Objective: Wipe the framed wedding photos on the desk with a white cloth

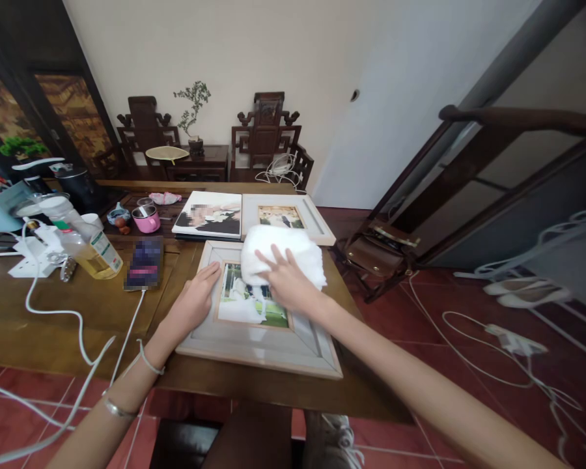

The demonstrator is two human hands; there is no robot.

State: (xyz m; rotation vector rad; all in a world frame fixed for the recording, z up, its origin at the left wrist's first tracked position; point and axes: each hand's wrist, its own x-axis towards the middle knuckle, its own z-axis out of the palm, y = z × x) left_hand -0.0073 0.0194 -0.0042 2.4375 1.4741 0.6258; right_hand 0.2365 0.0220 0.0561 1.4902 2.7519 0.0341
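Note:
A picture frame [258,355] with a pale, wide border lies flat on the wooden table, around a photo [239,306] of figures on grass. My left hand [193,303] rests on the frame's left border, fingers stretched out flat. Over the frame's upper right part lies a folded white towel [300,251], which hides that part of the photo and border. My right hand [288,280] presses on this towel from above with its fingers spread. The towel also overlaps the near edge of a second pale picture frame [317,218] behind.
Left of the second frame lies a photo album [209,212]. Further left are a phone [145,264] on a white cable, a pink cup [146,219], a bottle of yellow liquid [97,251] and a power strip [34,257]. A dark wooden chair [381,254] stands right of the table.

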